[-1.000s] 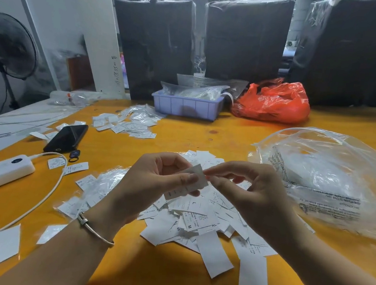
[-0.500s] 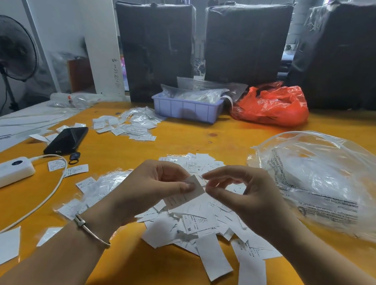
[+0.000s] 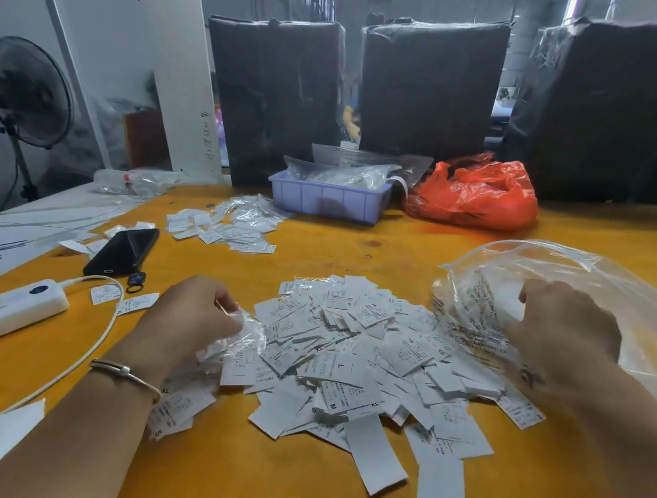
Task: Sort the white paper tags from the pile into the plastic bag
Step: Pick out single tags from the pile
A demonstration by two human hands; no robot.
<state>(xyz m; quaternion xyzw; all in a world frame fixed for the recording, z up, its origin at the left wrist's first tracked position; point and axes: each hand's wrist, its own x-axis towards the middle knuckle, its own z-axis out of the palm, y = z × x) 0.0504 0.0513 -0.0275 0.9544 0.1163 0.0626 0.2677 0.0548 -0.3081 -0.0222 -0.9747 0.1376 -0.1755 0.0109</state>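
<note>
While the right hand [image 3: 564, 320] reaches into the mouth of the plastic bag [image 3: 639, 309], its fingers are curled at the bag's opening, but I cannot tell if they pinch a tag or only the film, because the plastic hides the fingertips. The left hand [image 3: 192, 315] is on the opposite side of the pile of white paper tags [image 3: 351, 358], well apart from the right, and its fingers are closed on a small crumpled piece of clear plastic [image 3: 245, 335] with some tags under it. The pile lies between the two hands on the orange table [image 3: 291, 490], and its right edge touches the bag just below the right wrist.

I think several things can go wrong from here. The bag film is thin and soft, so its mouth may collapse when the right hand pulls out, and tags inside could slide back onto the table. The tags are light; a quick move of either arm may push loose ones off the pile toward the near table edge. The left hand may also carry bits of clear plastic together with tags, and so mix the sorting. The white cable [image 3: 104, 330] just left of the left wrist could catch the bracelet [image 3: 126, 373].
</note>
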